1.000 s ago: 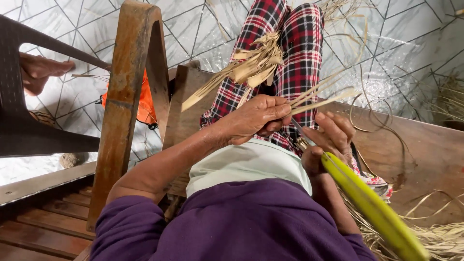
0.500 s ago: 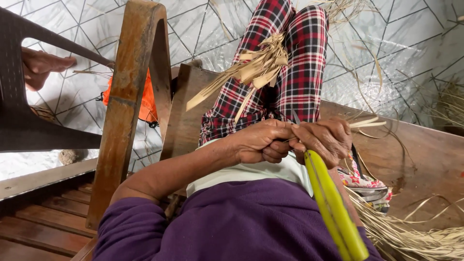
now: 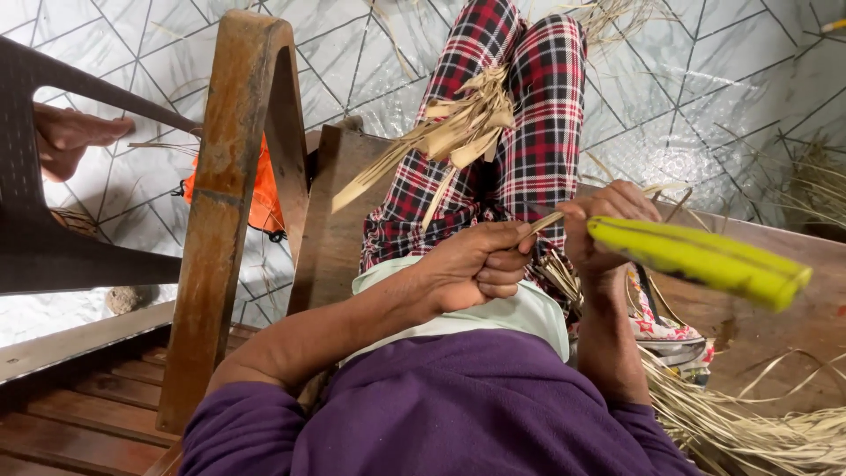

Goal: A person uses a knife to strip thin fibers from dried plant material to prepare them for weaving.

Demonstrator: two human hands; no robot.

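My left hand (image 3: 480,264) is closed on a thin strip of dried leaf (image 3: 542,225) in front of my lap. Just to its right, my right hand (image 3: 608,225) grips a tool with a long yellow-green handle (image 3: 705,260), which sticks out to the right almost level. The strip runs between the two hands. The tool's working end is hidden behind my right hand. A bundle of dried leaf strips (image 3: 467,123) lies across my legs in red plaid trousers (image 3: 538,132).
A wooden frame post (image 3: 225,220) rises at the left, beside a dark plastic chair (image 3: 35,247). Another person's foot (image 3: 70,137) shows behind that chair. An orange cloth (image 3: 264,198) hangs by the post. Loose straw (image 3: 758,432) and a patterned sandal (image 3: 670,330) lie at lower right.
The yellow-green handle has swung up from pointing down-right to lying almost level. My left hand has dropped slightly and now pinches the strip beside my right hand.
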